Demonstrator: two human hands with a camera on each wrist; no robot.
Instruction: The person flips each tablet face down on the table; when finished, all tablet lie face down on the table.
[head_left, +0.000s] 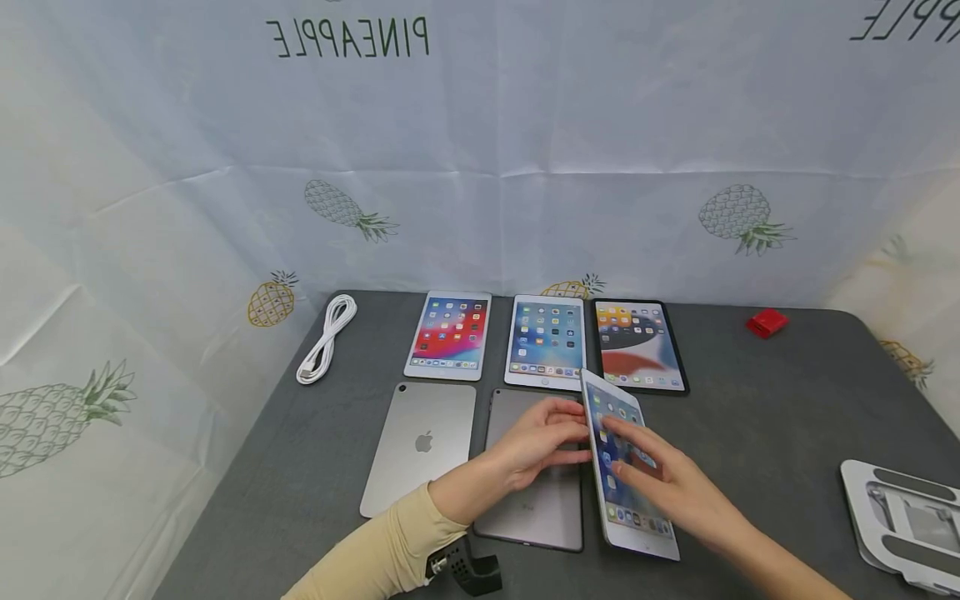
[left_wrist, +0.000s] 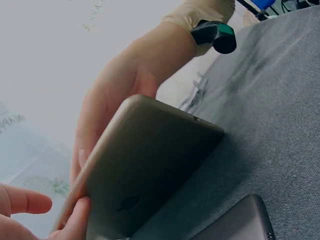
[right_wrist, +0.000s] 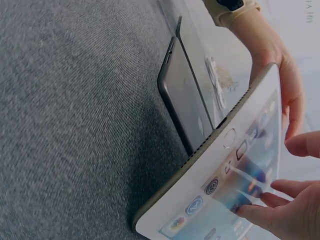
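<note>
A white-framed tablet [head_left: 626,467] is tilted on its long side, its screen lit with app icons and its left edge raised off the table. My left hand [head_left: 543,442] reaches to that raised edge with fairly straight fingers; in the left wrist view one fingertip [left_wrist: 80,212] touches the tablet's dark back [left_wrist: 145,155]. My right hand [head_left: 675,479] has extended fingers on the screen, also seen in the right wrist view on the lit display [right_wrist: 235,185]. Beneath and left of it lies a dark grey tablet [head_left: 528,517], face down. Beside that lies a silver tablet [head_left: 423,442], also face down.
Behind lie three lit tablets: one with a red screen [head_left: 450,333], a blue one [head_left: 546,342] and a black-framed one [head_left: 637,346]. A coiled white cable [head_left: 327,337] sits back left. A red object [head_left: 767,322] and a folding stand [head_left: 903,525] are on the right.
</note>
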